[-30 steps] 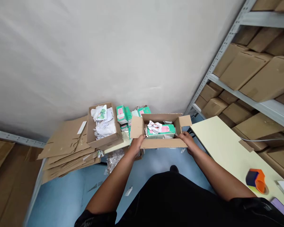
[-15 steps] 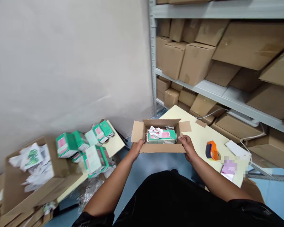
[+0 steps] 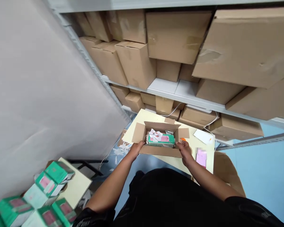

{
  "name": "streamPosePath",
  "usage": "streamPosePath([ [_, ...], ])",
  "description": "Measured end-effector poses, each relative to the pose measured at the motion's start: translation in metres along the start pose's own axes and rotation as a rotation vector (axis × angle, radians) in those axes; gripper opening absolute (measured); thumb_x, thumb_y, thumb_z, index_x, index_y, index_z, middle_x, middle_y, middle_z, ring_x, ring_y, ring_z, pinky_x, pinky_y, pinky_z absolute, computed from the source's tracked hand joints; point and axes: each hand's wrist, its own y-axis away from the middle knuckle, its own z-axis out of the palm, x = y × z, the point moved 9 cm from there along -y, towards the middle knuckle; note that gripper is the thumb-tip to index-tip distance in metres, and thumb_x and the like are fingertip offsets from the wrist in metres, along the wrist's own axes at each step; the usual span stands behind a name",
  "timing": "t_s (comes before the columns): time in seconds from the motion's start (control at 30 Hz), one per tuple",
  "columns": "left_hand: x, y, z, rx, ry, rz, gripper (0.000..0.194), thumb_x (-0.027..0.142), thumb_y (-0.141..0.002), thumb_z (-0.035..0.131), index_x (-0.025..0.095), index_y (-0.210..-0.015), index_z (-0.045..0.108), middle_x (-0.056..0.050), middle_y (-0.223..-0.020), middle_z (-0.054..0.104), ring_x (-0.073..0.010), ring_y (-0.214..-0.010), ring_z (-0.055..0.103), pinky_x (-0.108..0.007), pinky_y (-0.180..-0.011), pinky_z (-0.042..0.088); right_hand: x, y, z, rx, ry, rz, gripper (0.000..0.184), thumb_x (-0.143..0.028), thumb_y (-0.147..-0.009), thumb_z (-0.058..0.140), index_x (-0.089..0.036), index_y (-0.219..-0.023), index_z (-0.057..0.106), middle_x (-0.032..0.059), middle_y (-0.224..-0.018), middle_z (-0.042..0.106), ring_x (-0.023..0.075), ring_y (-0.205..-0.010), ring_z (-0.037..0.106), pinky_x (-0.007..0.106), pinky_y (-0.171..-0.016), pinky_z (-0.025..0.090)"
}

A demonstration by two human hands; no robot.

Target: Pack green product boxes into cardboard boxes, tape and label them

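Between my two hands I hold an open cardboard box point(image 3: 161, 151) with its flaps spread outward. My left hand point(image 3: 135, 150) grips its near left corner, and my right hand point(image 3: 185, 152) grips the near right corner. Inside lies a green and pink carton point(image 3: 167, 139), with a crumpled piece of white paper point(image 3: 155, 135) on its left part. The box hangs over the near part of a pale yellow table point(image 3: 137, 117). Just behind my right hand an orange object point(image 3: 183, 139) is mostly hidden.
Shelves point(image 3: 161, 91) full of cardboard boxes point(image 3: 175, 34) stand beyond the table. On the table are a white flat object point(image 3: 204, 137) with a cable and a purple item point(image 3: 201, 157). Several green cartons point(image 3: 47, 184) sit on another table point(image 3: 79, 183) at lower left. Paper scraps point(image 3: 121, 149) lie on the floor.
My view has swung right, from the wall and the paper-filled box to the shelves and yellow table. Both hands have kept their hold on the cardboard box, which now is over that table.
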Motion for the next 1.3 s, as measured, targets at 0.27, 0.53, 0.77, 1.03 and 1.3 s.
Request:
streamPosePath([
  [0.27,0.001,-0.094,0.024,-0.242,-0.098,0.01,0.04,0.055,-0.07,0.065,0.016,-0.08,0.07,-0.009,-0.085,0.076,-0.029,-0.087,0.071,-0.037,-0.077,0.054,0.029,-0.031,0.019,0.138,-0.217,0.116,0.053,-0.048,-0.066,0.08,-0.026,-0.105,0.053,-0.001,-0.09,0.068,0.0206,-0.079,0.066,0.029,-0.067,0.051],
  [0.53,-0.01,-0.162,0.038,-0.364,-0.196,-0.003,0.046,0.054,-0.074,0.073,0.014,-0.095,0.075,-0.014,-0.101,0.079,-0.0336,-0.105,0.072,-0.042,-0.09,0.056,0.052,-0.042,0.034,0.334,-0.285,0.187,0.051,-0.04,-0.062,0.084,-0.024,-0.102,0.058,0.0008,-0.089,0.069,0.0215,-0.082,0.066,0.029,-0.065,0.052],
  [0.77,0.036,-0.167,0.025,-0.38,-0.116,0.342,0.047,0.047,-0.089,0.063,0.019,-0.126,0.065,-0.01,-0.128,0.072,-0.0274,-0.121,0.066,-0.042,-0.107,0.05,0.05,-0.032,-0.001,0.407,-0.47,0.176,0.044,-0.056,-0.075,0.069,-0.023,-0.103,0.066,0.0047,-0.102,0.074,0.0239,-0.093,0.068,0.031,-0.066,0.056],
  [1.03,0.081,-0.133,0.037,-0.47,-0.317,0.693,0.036,0.043,-0.099,0.053,0.021,-0.126,0.066,-0.011,-0.127,0.068,-0.0255,-0.119,0.063,-0.044,-0.102,0.053,-0.013,-0.038,0.007,0.17,-0.366,-0.133,0.05,-0.06,-0.089,0.054,-0.024,-0.118,0.072,0.0081,-0.121,0.075,0.0292,-0.109,0.069,0.041,-0.088,0.058],
  [1.3,0.085,-0.103,0.049,-0.718,-0.585,1.035,0.047,0.051,-0.104,0.045,0.022,-0.131,0.069,-0.012,-0.135,0.068,-0.0287,-0.134,0.053,-0.053,-0.115,0.044,-0.058,-0.025,0.046,-0.081,0.366,-0.646,0.043,-0.044,-0.104,0.04,-0.028,-0.118,0.078,0.0085,-0.128,0.073,0.0298,-0.128,0.062,0.058,-0.119,0.037],
])
